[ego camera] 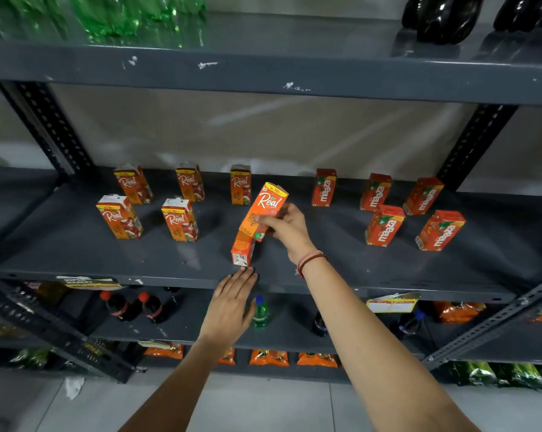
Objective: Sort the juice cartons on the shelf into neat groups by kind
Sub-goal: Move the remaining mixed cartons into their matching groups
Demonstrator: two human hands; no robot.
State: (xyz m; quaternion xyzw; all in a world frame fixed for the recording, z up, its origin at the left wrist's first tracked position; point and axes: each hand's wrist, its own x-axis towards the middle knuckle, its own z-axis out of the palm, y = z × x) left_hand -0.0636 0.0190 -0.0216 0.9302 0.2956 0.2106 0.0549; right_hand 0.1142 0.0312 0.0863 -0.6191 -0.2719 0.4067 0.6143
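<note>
At centre frame, the right hand (286, 227) fingers grip a tilted Real carton (265, 210) above a fallen carton (243, 248) on the grey shelf (170, 260). The left hand (232, 304), fingers released and flat, hovers just below at the shelf edge.

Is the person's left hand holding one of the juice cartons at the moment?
No, the left hand is flat and open at the shelf edge, holding nothing.
</note>
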